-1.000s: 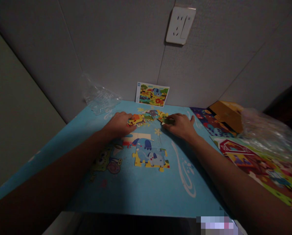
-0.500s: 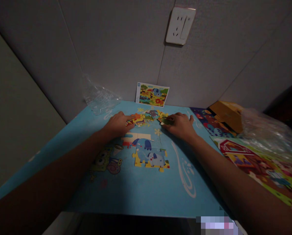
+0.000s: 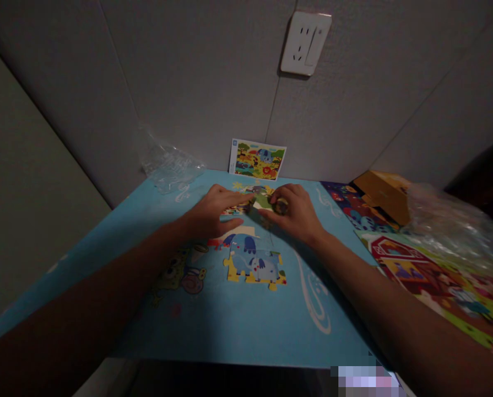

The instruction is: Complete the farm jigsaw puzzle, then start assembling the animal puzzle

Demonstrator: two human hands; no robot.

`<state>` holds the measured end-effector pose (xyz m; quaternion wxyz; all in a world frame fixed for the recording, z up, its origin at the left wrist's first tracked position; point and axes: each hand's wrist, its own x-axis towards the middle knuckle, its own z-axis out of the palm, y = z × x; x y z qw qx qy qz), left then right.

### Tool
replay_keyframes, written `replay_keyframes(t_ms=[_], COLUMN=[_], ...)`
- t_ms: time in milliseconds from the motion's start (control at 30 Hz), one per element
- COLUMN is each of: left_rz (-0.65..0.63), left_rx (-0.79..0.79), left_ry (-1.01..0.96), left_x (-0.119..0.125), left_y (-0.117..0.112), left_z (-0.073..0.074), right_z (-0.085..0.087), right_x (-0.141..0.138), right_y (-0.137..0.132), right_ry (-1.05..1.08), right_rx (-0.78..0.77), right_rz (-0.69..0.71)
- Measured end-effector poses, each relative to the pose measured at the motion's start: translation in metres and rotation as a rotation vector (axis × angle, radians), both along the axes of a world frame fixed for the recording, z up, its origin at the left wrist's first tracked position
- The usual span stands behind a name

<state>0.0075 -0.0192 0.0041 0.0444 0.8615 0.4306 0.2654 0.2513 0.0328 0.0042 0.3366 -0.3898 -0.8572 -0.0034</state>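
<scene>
My left hand (image 3: 213, 212) and my right hand (image 3: 293, 212) meet over a cluster of colourful puzzle pieces (image 3: 240, 208) at the far middle of a blue cartoon mat (image 3: 213, 320). Between the two hands a green puzzle piece (image 3: 263, 203) is pinched, the right fingers curled on it and the left fingertips touching its other end. Nearer to me lies a joined block of pieces showing blue elephants (image 3: 254, 264). A small reference picture card (image 3: 257, 159) leans against the wall behind the hands.
A crumpled clear plastic bag (image 3: 167, 164) lies at the mat's far left corner. On the right sit a brown cardboard box (image 3: 384, 196), another clear bag (image 3: 453, 223) and a colourful printed board (image 3: 440, 275). A wall socket (image 3: 305, 43) is above.
Both hands have moved inward from the sides of the piece cluster and now meet at its middle. The green piece has been lifted and brought left by the right hand.
</scene>
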Motion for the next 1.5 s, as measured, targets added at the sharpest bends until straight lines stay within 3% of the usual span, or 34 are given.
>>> replay_keyframes(t_ms=[100,200,267,367,467,667,800,933,1167,1233,1367,1500], left_rz=[-0.158,-0.122,-0.024,0.177,0.335,0.518,0.512,0.449,0.07,0.029,0.169,0.397], left_rx=[0.011,0.022,0.016,-0.041,-0.147,-0.269,-0.262,-0.183,-0.006,0.03,0.019,-0.054], left_ry=[-0.04,-0.048,-0.054,-0.043,0.057,0.238,0.24,0.19,0.113,0.104,0.1,0.085], left_x=[0.004,0.003,0.001,-0.002,-0.004,-0.007,-0.007,-0.005,0.003,0.004,0.003,0.003], left_y=[-0.004,-0.003,0.0,0.003,0.006,0.007,0.006,0.005,-0.004,-0.005,-0.004,-0.002], left_z=[-0.002,-0.004,-0.004,-0.002,-0.005,-0.012,-0.012,-0.009,-0.006,-0.005,0.0,0.006], right_z=[0.002,0.003,0.002,-0.005,-0.014,-0.018,-0.012,-0.007,-0.002,-0.002,-0.002,-0.008], right_x=[-0.009,-0.011,-0.007,0.0,0.006,0.007,0.006,0.006,-0.005,-0.008,-0.005,0.004], right_y=[-0.011,-0.013,-0.008,0.003,0.01,0.012,0.011,0.011,-0.005,-0.009,-0.005,0.008], right_ry=[0.017,0.028,0.024,-0.022,-0.118,-0.262,-0.257,-0.092,0.139,0.131,0.074,-0.039], right_rx=[0.051,0.058,0.042,0.001,-0.059,-0.201,-0.218,-0.146,-0.016,-0.026,-0.022,-0.046], right_rz=[0.179,0.202,0.103,-0.162,-0.35,-0.427,-0.441,-0.396,0.106,0.182,0.13,-0.168])
